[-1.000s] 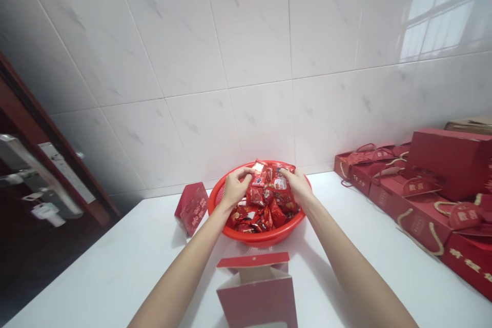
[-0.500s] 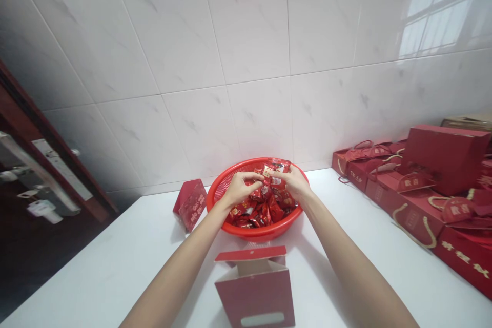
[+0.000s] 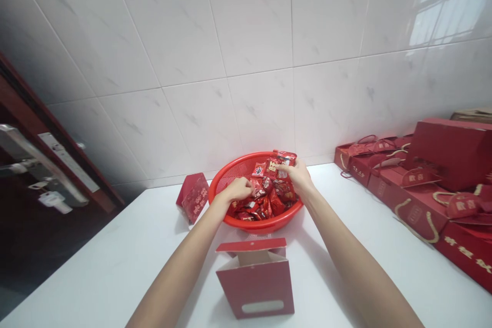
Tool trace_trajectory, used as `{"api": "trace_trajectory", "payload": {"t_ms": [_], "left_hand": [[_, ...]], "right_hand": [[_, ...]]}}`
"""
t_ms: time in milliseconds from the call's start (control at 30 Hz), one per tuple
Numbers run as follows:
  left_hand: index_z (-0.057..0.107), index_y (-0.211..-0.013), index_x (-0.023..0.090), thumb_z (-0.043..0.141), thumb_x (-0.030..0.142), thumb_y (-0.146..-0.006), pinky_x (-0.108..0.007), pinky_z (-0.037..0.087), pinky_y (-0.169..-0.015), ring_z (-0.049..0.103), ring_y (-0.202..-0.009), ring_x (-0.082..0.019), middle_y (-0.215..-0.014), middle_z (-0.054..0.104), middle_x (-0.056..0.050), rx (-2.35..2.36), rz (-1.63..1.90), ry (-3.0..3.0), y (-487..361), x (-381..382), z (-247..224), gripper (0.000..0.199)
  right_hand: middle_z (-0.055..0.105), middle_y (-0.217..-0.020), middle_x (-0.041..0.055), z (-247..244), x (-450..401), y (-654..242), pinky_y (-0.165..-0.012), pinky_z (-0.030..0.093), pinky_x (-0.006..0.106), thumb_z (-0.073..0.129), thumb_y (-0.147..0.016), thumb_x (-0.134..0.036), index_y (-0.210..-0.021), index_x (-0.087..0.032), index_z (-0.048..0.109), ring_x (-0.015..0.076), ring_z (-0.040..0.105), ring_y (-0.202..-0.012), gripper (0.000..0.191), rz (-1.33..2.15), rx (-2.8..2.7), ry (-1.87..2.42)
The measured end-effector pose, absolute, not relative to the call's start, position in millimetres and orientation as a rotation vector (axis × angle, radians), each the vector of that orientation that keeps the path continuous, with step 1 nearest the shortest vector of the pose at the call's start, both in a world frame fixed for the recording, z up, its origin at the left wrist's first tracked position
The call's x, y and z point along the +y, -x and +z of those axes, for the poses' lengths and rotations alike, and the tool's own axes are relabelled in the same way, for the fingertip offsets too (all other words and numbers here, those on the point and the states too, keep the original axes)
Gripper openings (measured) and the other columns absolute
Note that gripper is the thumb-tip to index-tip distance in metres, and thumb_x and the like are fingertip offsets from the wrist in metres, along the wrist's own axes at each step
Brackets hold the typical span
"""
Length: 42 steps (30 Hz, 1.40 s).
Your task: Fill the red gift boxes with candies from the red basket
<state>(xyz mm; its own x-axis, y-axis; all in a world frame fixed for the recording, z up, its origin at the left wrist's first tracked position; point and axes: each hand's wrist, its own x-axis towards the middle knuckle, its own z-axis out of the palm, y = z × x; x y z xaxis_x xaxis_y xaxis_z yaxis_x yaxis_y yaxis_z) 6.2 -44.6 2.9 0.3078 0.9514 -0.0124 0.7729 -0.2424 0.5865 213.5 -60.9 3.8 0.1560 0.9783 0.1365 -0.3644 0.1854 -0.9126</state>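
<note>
Step judged to be picking packets (image 3: 275,202) from basket (image 3: 265,226): right hand (image 3: 300,177) pinches some over its right side, left hand (image 3: 238,189) bunched among the rest, hold unclear; next move likely calls for separating one packet by fingertip.

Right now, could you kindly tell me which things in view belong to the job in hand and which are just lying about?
Seemingly in use:
red basket
wrapped packets, some held by the right hand
left hand, over the basket
open box in front

Probably just lying about:
small box left of the basket
corded red boxes at the right
</note>
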Motion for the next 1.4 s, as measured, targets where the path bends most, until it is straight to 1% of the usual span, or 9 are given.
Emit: {"api": "trace_trajectory", "payload": {"t_ms": [200, 400, 500, 567, 633, 900, 1067, 1200, 1400], "left_hand": [[0.071, -0.061, 0.017, 0.051, 0.022, -0.067, -0.023, 0.045, -0.056, 0.063, -0.059, -0.017, -0.060, 0.070, -0.002, 1.371, 0.415, -2.111, -12.4, -51.1, 9.7, 0.022], [0.078, -0.095, 0.021, 0.072, 0.025, -0.064, -0.026, 0.051, -0.078, 0.070, -0.093, -0.024, -0.101, 0.079, -0.004, 1.256, 0.397, -2.240, -18.9, -52.6, 9.7, 0.032], [0.077, -0.091, 0.021, 0.081, 0.022, -0.055, -0.025, 0.049, -0.072, 0.068, -0.084, -0.024, -0.088, 0.077, -0.002, 1.208, 0.327, -2.304, -24.4, -51.2, 4.3, 0.036], [0.075, -0.079, 0.019, 0.079, 0.018, -0.056, -0.024, 0.045, -0.062, 0.064, -0.068, -0.020, -0.069, 0.070, 0.001, 1.193, 0.273, -2.332, -27.0, -49.3, 0.0, 0.024], [0.072, -0.074, 0.019, 0.073, 0.014, -0.060, -0.023, 0.041, -0.056, 0.059, -0.060, -0.017, -0.061, 0.065, 0.002, 1.201, 0.253, -2.345, -27.6, -46.8, -3.2, 0.014], [0.077, -0.088, 0.019, 0.057, 0.009, -0.069, -0.022, 0.048, -0.070, 0.067, -0.079, -0.019, -0.084, 0.075, -0.002, 1.150, 0.262, -2.336, -22.7, -43.6, 0.9, 0.030], [0.080, -0.100, 0.020, 0.062, 0.011, -0.064, -0.021, 0.046, -0.059, 0.063, -0.067, -0.017, -0.076, 0.072, 0.000, 1.124, 0.188, -2.290, -22.1, -47.1, 3.6, 0.041], [0.082, -0.093, 0.022, 0.071, 0.014, -0.059, -0.020, 0.041, -0.055, 0.059, -0.063, -0.015, -0.067, 0.068, 0.003, 1.117, 0.144, -2.276, -22.0, -46.9, 3.0, 0.037], [0.082, -0.080, 0.021, 0.076, 0.017, -0.059, -0.020, 0.042, -0.056, 0.061, -0.063, -0.014, -0.067, 0.072, 0.002, 1.071, 0.146, -2.239, -23.5, -45.8, 1.1, 0.022]], "right_hand": [[0.077, -0.078, 0.0020, 4.4, -62.4, -213.6, -0.072, 0.056, 0.035, 0.079, -0.055, -0.023, -0.084, -0.021, 0.067, 0.0257, 0.073, -0.079, 0.032, 1.136, -0.897, 0.886], [0.077, -0.080, 0.0024, 6.1, -63.6, -213.1, -0.074, 0.056, 0.036, 0.078, -0.054, -0.024, -0.084, -0.021, 0.067, 0.0257, 0.072, -0.079, 0.032, 1.121, -0.908, 0.886], [0.076, -0.079, 0.0022, 6.4, -63.6, -213.2, -0.072, 0.056, 0.036, 0.079, -0.052, -0.024, -0.082, -0.020, 0.065, 0.0256, 0.072, -0.077, 0.033, 1.119, -0.909, 0.900], [0.076, -0.077, 0.0022, 6.3, -63.6, -213.4, -0.070, 0.055, 0.036, 0.080, -0.051, -0.024, -0.082, -0.020, 0.066, 0.0253, 0.071, -0.076, 0.033, 1.121, -0.912, 0.907], [0.076, -0.077, 0.0020, 6.1, -63.5, -213.5, -0.070, 0.055, 0.035, 0.080, -0.052, -0.024, -0.081, -0.020, 0.067, 0.0247, 0.071, -0.075, 0.033, 1.119, -0.917, 0.905], [0.075, -0.075, 0.0006, 5.5, -62.9, -213.1, -0.069, 0.055, 0.033, 0.078, -0.053, -0.024, -0.079, -0.021, 0.066, 0.0232, 0.070, -0.073, 0.029, 1.117, -0.906, 0.911], [0.076, -0.077, -0.0002, 6.2, -63.1, -212.8, -0.071, 0.055, 0.034, 0.078, -0.052, -0.023, -0.080, -0.022, 0.067, 0.0237, 0.070, -0.077, 0.029, 1.108, -0.893, 0.930], [0.076, -0.078, 0.0004, 7.1, -64.3, -213.2, -0.072, 0.055, 0.034, 0.078, -0.052, -0.023, -0.080, -0.021, 0.067, 0.0238, 0.070, -0.077, 0.030, 1.108, -0.900, 0.935], [0.076, -0.077, 0.0011, 7.7, -66.1, -214.0, -0.073, 0.055, 0.035, 0.079, -0.053, -0.023, -0.081, -0.021, 0.067, 0.0248, 0.071, -0.077, 0.030, 1.108, -0.914, 0.941]]}}
